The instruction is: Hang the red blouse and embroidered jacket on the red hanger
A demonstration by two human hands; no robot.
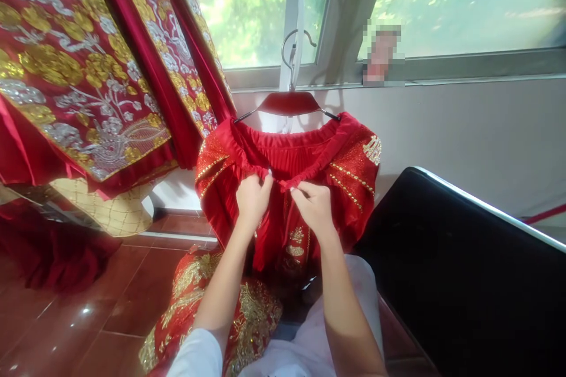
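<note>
A red skirt with gold beading hangs by its gathered waistband from a clip hanger, whose two metal arms reach the band's left and right sides. My left hand pinches the front edge of the waistband, thumb and fingers closed on the cloth. Close by on the right, my right hand grips the same edge, and a short stretch of red fabric lies between the two hands. Red cloth with gold embroidery is bunched below my left forearm.
Embroidered red garments hang at the left, over a pale gold form. Behind the hanger are a white wall and windows. A black panel with a pale edge stands at right. The floor has red tiles.
</note>
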